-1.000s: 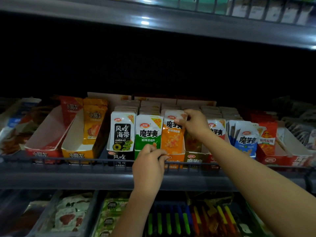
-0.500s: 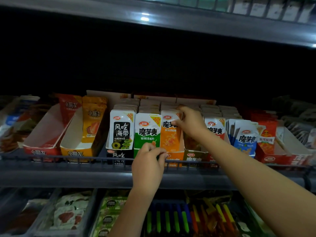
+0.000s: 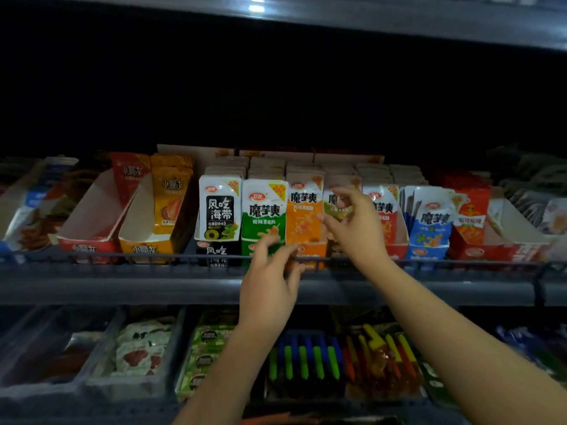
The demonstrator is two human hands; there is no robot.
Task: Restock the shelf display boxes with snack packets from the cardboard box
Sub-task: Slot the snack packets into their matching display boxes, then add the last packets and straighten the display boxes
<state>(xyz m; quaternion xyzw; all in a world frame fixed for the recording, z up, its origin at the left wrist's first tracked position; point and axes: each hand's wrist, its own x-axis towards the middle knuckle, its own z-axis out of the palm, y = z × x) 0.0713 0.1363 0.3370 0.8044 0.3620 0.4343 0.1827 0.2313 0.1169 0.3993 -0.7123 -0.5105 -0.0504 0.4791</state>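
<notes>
Orange, green and black-and-white snack packets stand upright in a tight row of display boxes on the middle shelf, faces forward so a shopper reads each label, held back by the low wire rail along the shelf edge. In the only view, from the head, the right hand reaches in from 4 o'clock to the box just right of the orange packets; its fingers are spread and loosely bent in front of the olive packet at the head of that row. Motion blur hides whether thumb and fingertips pinch it or have let go, so I cannot tell its hold; the pose suits squaring the front packet upright. The left hand comes up from 6 o'clock, fingers relaxed and fanned, gripping nothing, near the rail below the green packets, probably ready to steady the box fronts. At 9 o'clock the red box and yellow box are mostly bare card with only a few packets at the back, so they look like the ones still needing stock. At 3 o'clock the blue packets lean slightly but fill their box. No cardboard supply box is in sight. A lower shelf holds other bagged goods, dim and blurred.
</notes>
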